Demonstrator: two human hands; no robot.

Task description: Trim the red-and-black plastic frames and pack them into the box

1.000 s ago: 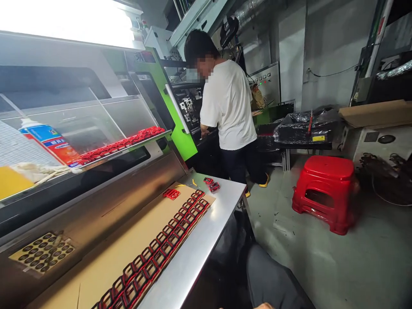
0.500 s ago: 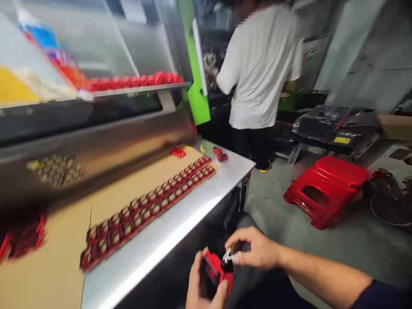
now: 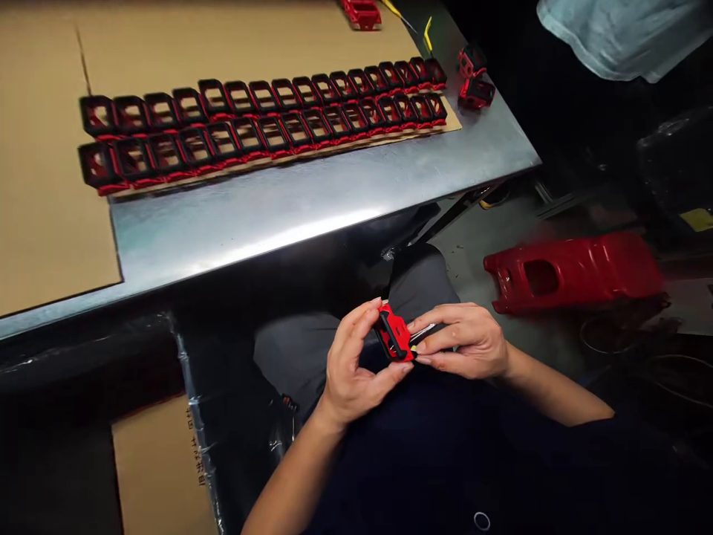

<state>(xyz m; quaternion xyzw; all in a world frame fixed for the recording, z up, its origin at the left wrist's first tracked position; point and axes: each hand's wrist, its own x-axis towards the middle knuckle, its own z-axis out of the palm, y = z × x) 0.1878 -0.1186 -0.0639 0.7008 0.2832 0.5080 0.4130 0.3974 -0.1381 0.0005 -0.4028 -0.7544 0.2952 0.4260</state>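
Observation:
Above my lap, my left hand (image 3: 356, 364) is closed around a small red and black plastic frame (image 3: 397, 331), fingers on its upper end and thumb on its lower end. My right hand (image 3: 468, 342) meets it from the right. Pinched in those fingers is a thin silver metal tool (image 3: 424, 331), its front end against the red side of the frame. A small yellow spot shows by the fingertips; the rest of the tool is hidden by the hand, so its exact kind is unclear.
Two rows of similar red and black frames (image 3: 272, 134) stand on cardboard (image 3: 44, 223) over a metal table (image 3: 267, 200). Loose parts (image 3: 476, 91) and a yellow-handled tool (image 3: 428, 36) lie near its right end. A red plastic stool (image 3: 590, 271) stands on the floor at right.
My view has tipped down toward my lap, so the shelf and most of the other person have left it. The right hand and its tool are now lower against the frame's side.

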